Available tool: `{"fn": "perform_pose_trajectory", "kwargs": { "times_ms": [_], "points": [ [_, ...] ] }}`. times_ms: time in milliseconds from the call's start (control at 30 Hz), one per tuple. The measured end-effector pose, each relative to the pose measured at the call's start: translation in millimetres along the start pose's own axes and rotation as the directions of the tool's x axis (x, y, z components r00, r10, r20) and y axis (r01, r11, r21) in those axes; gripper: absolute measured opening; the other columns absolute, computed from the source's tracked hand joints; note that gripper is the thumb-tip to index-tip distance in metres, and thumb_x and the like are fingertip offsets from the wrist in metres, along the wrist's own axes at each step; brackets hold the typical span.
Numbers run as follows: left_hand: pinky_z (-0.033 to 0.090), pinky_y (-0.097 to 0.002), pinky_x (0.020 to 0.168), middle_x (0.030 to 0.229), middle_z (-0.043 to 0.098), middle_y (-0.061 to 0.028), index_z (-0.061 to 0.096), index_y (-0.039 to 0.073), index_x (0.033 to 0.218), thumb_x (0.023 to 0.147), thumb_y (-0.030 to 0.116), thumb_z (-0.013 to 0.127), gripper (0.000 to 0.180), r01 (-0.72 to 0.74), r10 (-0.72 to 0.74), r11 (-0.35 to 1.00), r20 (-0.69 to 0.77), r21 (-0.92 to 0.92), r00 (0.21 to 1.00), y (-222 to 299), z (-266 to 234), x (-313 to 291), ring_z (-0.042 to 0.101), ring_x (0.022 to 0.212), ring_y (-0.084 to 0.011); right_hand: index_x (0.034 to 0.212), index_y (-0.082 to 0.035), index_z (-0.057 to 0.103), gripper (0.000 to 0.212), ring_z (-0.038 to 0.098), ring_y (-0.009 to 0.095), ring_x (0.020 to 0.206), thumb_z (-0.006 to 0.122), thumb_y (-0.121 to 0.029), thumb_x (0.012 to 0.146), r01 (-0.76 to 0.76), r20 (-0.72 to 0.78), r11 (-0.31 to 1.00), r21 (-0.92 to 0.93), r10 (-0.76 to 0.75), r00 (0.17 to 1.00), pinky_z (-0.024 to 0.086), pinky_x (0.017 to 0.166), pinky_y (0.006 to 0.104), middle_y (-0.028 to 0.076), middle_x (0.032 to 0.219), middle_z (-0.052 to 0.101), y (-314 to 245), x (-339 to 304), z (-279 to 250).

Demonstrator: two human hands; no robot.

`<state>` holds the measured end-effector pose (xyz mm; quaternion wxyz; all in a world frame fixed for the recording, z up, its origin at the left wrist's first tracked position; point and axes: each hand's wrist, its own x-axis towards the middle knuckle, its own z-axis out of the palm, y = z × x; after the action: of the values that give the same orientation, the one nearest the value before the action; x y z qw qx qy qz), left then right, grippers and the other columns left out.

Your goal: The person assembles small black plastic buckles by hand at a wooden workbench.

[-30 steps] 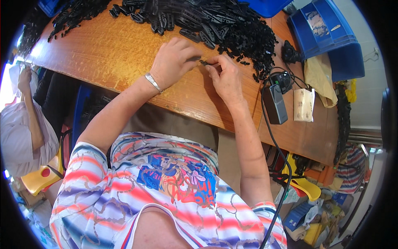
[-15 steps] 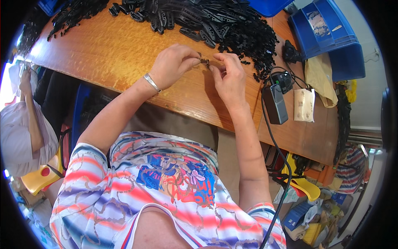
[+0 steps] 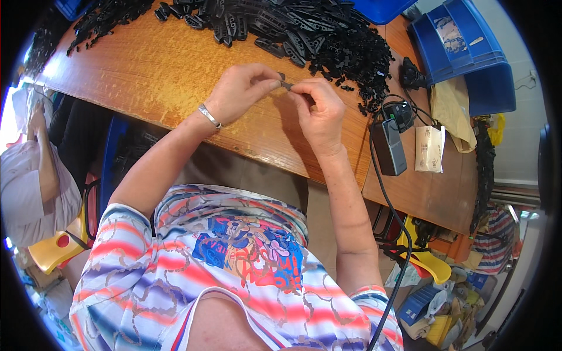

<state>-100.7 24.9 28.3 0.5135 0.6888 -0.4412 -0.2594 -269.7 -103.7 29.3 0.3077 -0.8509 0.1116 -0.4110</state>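
Observation:
Over the wooden table (image 3: 140,76), a small dark plastic part (image 3: 286,85) is pinched between my two hands. My left hand (image 3: 241,90), with a silver bracelet at its wrist, grips one end between thumb and index finger. On the other end, my right hand (image 3: 321,108) closes its thumb and forefinger. The fingertips hide much of the part. Beyond my hands lies a big heap of long black plastic pieces (image 3: 263,23). A pile of much smaller black pieces (image 3: 366,61) spreads to its right.
At the right stand blue bins (image 3: 468,52), brown paper (image 3: 453,111), a tissue pack (image 3: 429,149) and a black power bank (image 3: 390,146) with a cable running down past my right arm. Another person (image 3: 41,169) sits at the far left.
The fingers of my right hand have closed in on the small part, and that hand has shifted slightly left. My left hand has stayed nearly in place.

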Motion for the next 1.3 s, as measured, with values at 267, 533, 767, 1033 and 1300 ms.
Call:
{"fn": "perform_pose_trajectory", "kwargs": {
  "times_ms": [267,533,767,1033,1300],
  "points": [
    [0.054,-0.0453,0.097,0.110,0.070,-0.0109,0.078,0.008,0.116,0.088,0.018,0.083,0.030,-0.213,0.348,0.788,-0.133,0.577,0.928,-27,-1,6,0.063,0.109,-0.0346,0.094,-0.002,0.072,0.019,0.072,0.030,0.084,0.082,0.009,0.082,0.053,-0.087,0.999,0.007,-0.052,0.995,0.058,0.071,0.0376,0.013,0.095,0.073,0,-2,-2],
    [0.055,-0.0454,0.095,0.109,0.071,-0.0133,0.077,0.007,0.110,0.088,0.016,0.082,0.024,-0.180,0.263,0.796,-0.062,0.578,0.963,-26,-3,7,0.066,0.109,-0.0362,0.094,-0.002,0.073,0.018,0.072,0.028,0.084,0.083,0.007,0.083,0.005,-0.064,0.998,0.067,-0.001,0.998,0.058,0.071,0.0355,0.012,0.098,0.073,-6,0,0],
    [0.051,-0.0252,0.071,0.097,0.068,0.0016,0.071,0.002,0.118,0.096,0.001,0.076,0.022,-0.072,0.074,0.996,0.044,-0.046,0.996,-17,-3,-1,0.061,0.082,-0.0063,0.095,-0.003,0.073,0.017,0.073,0.028,0.083,0.082,0.007,0.083,-0.061,-0.006,0.992,0.110,0.062,0.998,0.059,0.070,0.0354,0.012,0.097,0.072,-11,0,12],
    [0.058,-0.0289,0.092,0.111,0.075,-0.0058,0.070,-0.003,0.122,0.098,-0.001,0.071,0.024,0.086,-0.019,0.911,0.168,-0.404,0.986,-4,-10,-6,0.070,0.105,-0.0110,0.094,-0.004,0.072,0.018,0.072,0.031,0.083,0.080,0.007,0.082,0.046,0.071,0.998,0.041,-0.049,0.996,0.059,0.069,0.0379,0.011,0.096,0.071,-13,8,9],
    [0.059,-0.0296,0.090,0.111,0.075,-0.0062,0.071,-0.003,0.123,0.097,0.003,0.074,0.027,0.118,-0.053,0.946,0.214,-0.303,0.975,-16,-15,-10,0.070,0.103,-0.0118,0.093,-0.007,0.072,0.014,0.071,0.031,0.082,0.080,0.000,0.085,0.106,0.202,0.994,-0.035,-0.097,0.975,0.057,0.068,0.0400,0.008,0.094,0.069,-6,6,5]
  ]
}}
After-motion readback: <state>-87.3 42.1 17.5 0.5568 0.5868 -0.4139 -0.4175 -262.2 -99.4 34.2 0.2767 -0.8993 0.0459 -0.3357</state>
